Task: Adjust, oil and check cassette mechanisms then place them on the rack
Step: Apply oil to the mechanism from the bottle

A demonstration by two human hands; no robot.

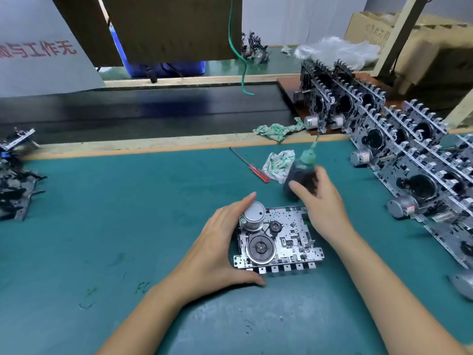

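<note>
**Oil bottle in hand over the cassette mechanism**

My left hand cups the near-left side of the cassette mechanism, thumb along its front edge and fingers curved up beside the silver motor; the mechanism lies flat on the green tabletop in front of me. Just beyond it my right hand has its fingers wrapped round a dark oil bottle with a green nozzle pointing up and away; the bottle is blurred. Past that lie a red-handled screwdriver and a crumpled cloth. To the right, rows of finished mechanisms stand on edge. Farther back runs a dark conveyor belt.
</note>
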